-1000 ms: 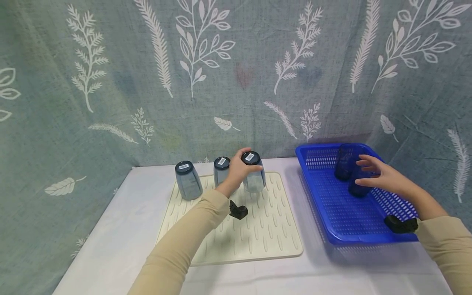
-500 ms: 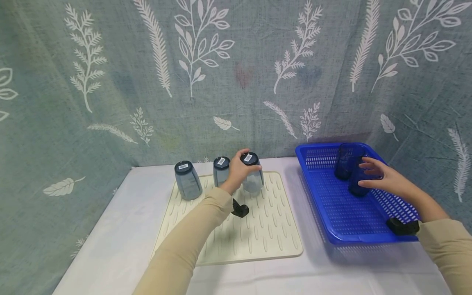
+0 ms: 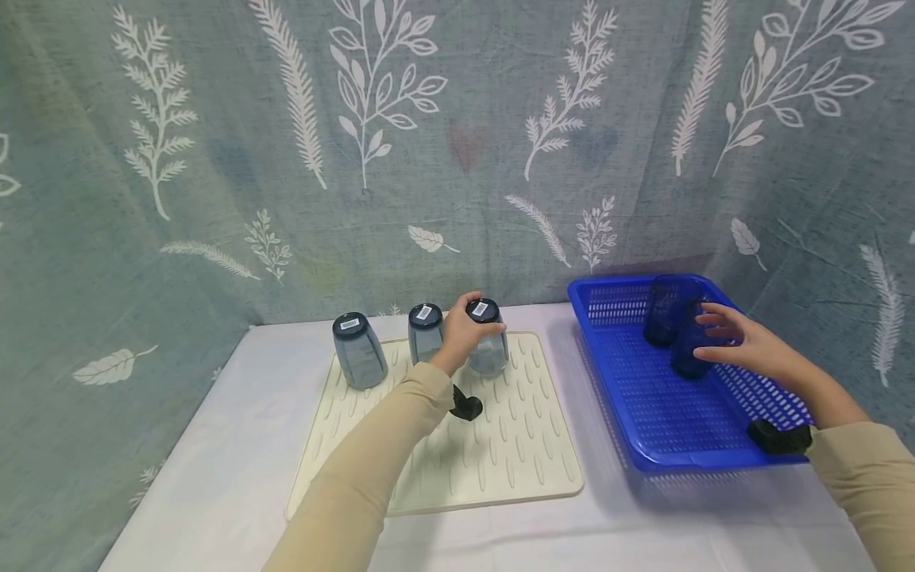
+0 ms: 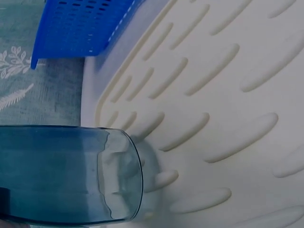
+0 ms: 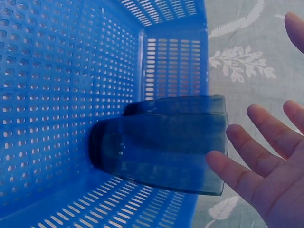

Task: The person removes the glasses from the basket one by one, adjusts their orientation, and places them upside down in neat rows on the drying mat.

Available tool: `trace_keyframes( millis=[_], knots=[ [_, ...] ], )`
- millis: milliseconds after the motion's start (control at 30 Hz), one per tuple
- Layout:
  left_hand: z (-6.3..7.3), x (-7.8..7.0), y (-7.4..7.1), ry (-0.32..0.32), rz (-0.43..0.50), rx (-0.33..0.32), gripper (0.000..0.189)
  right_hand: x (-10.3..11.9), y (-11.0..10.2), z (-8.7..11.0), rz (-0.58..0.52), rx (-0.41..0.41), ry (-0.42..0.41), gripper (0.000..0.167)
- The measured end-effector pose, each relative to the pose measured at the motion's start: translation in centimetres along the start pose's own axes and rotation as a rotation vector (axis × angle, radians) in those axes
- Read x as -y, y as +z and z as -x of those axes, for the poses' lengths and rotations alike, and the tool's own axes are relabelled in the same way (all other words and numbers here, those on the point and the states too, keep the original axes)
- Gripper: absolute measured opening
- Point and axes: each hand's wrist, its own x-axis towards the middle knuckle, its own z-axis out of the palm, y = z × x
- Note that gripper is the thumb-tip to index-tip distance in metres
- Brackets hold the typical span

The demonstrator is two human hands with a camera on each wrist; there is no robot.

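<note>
In the head view my left hand (image 3: 463,335) grips a blue-tinted drinking glass (image 3: 489,356) near its upturned base, thumb and fingers on either side. The glass is upside down over the cream ridged mat (image 3: 500,445); the left wrist view has its rim (image 4: 135,180) close over the ridges. Two more upside-down glasses, one in the middle (image 3: 425,334) and one at the left (image 3: 360,353), stand along the mat's back. My right hand (image 3: 750,345) has its fingers spread beside an upright glass (image 5: 161,152) in the blue basket (image 3: 629,413), fingertips right at its rim.
Another upright glass (image 3: 661,318) stands in the basket behind the nearer one. The basket has slotted walls and sits right of the mat on a white-covered table (image 3: 529,540). A leaf-patterned grey-green cloth (image 3: 486,159) hangs behind.
My left hand and its glass have shifted slightly left and down towards the mat. My right hand has drawn a little to the right. The head view has turned slightly.
</note>
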Motion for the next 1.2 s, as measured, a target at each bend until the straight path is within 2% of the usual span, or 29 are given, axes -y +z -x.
trace_keyframes(
  millis=[733, 1200],
  knots=[
    [-0.1, 0.5, 1.3, 0.013, -0.082, -0.020, 0.074, -0.6, -0.2, -0.1, -0.018, -0.021, 0.011, 0.081],
    [-0.2, 0.3, 2.0, 0.007, -0.079, 0.014, 0.074, -0.6, -0.9, 0.1, 0.033, -0.059, 0.001, 0.076]
  ],
)
